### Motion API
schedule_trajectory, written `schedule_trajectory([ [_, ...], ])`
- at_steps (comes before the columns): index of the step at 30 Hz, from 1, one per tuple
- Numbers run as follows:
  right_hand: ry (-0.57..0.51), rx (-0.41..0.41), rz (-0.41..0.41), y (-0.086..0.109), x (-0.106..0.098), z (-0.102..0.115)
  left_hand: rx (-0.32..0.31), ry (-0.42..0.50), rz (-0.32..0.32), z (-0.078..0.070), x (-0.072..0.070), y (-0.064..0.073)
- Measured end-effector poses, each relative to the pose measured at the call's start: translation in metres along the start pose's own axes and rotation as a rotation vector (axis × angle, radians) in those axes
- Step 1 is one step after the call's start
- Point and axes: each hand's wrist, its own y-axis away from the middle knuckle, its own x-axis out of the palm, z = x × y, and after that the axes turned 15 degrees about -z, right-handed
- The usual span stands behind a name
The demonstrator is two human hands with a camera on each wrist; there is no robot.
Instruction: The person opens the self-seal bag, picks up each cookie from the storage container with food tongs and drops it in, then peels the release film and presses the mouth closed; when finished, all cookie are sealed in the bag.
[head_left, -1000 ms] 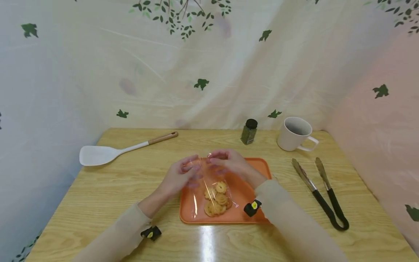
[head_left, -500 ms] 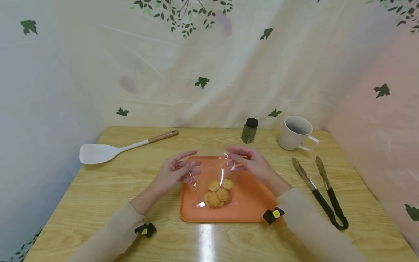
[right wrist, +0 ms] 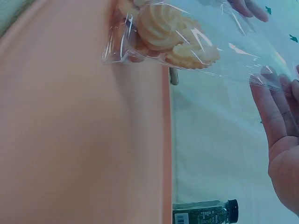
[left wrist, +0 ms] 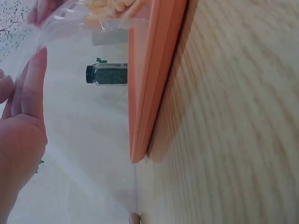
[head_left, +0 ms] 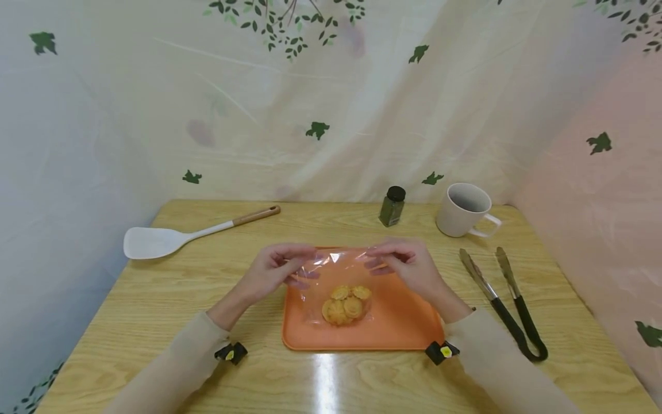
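A clear plastic bag (head_left: 336,270) of golden swirl cookies (head_left: 343,309) is spread over the orange tray (head_left: 403,328). My left hand (head_left: 274,267) pinches the bag's upper left corner between thumb and fingers. At the opposite top corner, my right hand (head_left: 411,270) pinches the film the same way. In the right wrist view the cookies (right wrist: 161,28) lie gathered at the bag's bottom, close over the tray. Through the film, the other fingers of the left hand (left wrist: 25,121) show extended behind it in the left wrist view.
A white spatula (head_left: 155,244) with a wooden handle lies at the left. Toward the back right stand a black-capped spice jar (head_left: 392,207) and a white mug (head_left: 460,215). Black-handled metal tongs (head_left: 509,310) lie spread at the right. A printed cloth (head_left: 258,115) hangs behind the table.
My right hand has moved to the right, away from the left hand, and the bag's top is now stretched wide between them. The cookies have shifted slightly upward with the bag.
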Motion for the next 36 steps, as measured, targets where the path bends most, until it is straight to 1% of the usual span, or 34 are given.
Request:
schedule_trajectory([
  [4,-0.047,-0.042,-0.010,0.004,0.001,-0.001,0.033,-0.004,0.013,0.003,-0.009,0.001],
  [6,-0.061,-0.051,-0.014,0.005,0.002,-0.002,0.040,-0.016,0.005,0.002,-0.013,0.001],
  [7,-0.061,-0.058,-0.015,0.005,0.003,-0.002,0.040,-0.004,0.000,0.001,-0.014,0.001],
  [9,-0.054,-0.074,-0.014,0.005,0.004,-0.002,0.045,-0.002,-0.023,-0.003,-0.015,0.000],
  [12,-0.038,-0.099,-0.009,0.004,0.005,-0.003,0.040,-0.007,-0.061,-0.013,-0.014,-0.004],
  [14,-0.029,-0.115,-0.008,0.004,0.005,-0.003,0.008,-0.060,-0.073,-0.021,-0.010,-0.009],
  [15,-0.028,-0.127,-0.009,0.004,0.006,-0.004,-0.018,-0.089,-0.064,-0.024,-0.007,-0.011],
  [18,-0.034,-0.161,0.000,0.006,0.007,-0.005,-0.111,-0.198,0.002,-0.029,0.002,-0.017],
  [20,-0.041,-0.175,0.007,0.008,0.009,-0.006,-0.184,-0.236,0.050,-0.028,0.008,-0.020],
  [22,-0.050,-0.171,0.013,0.010,0.010,-0.007,-0.225,-0.240,0.074,-0.025,0.013,-0.021],
  [24,-0.048,-0.167,0.010,0.010,0.010,-0.007,-0.245,-0.218,0.074,-0.021,0.016,-0.023],
  [27,-0.050,-0.174,0.006,0.008,0.008,-0.005,-0.239,-0.183,0.057,-0.019,0.015,-0.024],
  [30,-0.054,-0.199,0.015,0.006,0.003,-0.003,-0.225,-0.166,0.050,-0.019,0.011,-0.025],
  [34,-0.055,-0.207,0.036,0.005,-0.006,0.000,-0.203,-0.149,0.077,-0.021,0.006,-0.025],
  [36,-0.052,-0.196,0.051,0.005,-0.012,0.001,-0.194,-0.147,0.097,-0.022,0.004,-0.024],
])
